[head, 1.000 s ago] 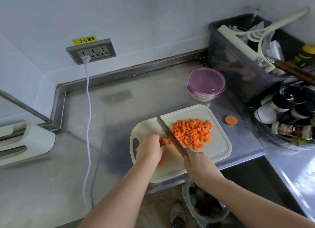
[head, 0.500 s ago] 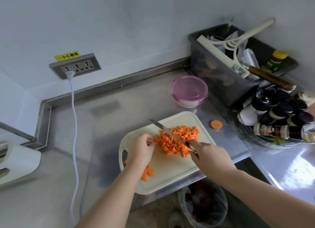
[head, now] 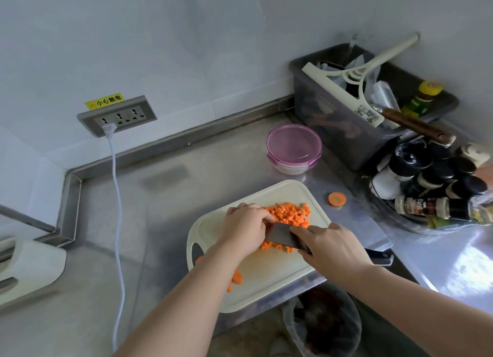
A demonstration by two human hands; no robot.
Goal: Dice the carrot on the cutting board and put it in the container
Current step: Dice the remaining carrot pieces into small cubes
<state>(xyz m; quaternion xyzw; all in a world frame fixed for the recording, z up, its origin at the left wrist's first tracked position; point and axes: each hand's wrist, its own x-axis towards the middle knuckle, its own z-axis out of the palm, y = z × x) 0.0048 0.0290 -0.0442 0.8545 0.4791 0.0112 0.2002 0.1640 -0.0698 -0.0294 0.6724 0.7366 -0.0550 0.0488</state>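
Well, the diced carrot (head: 292,212) lies heaped just beyond the fingers: left hand (head: 245,227) cupped over its near edge, grip unclear, right hand (head: 332,248) clasping the knife (head: 280,235) against it; the lidded container (head: 293,148) sits farther beyond.

My left hand (head: 246,227): bare, uncovered from fingertips to wrist.
My right hand (head: 333,247): bare in the same way.
My left forearm (head: 186,303): bare to the lower edge of view.
My right forearm (head: 416,303): bare to the edge too.
My footwear (head: 278,348): pale, too blurred for detail.
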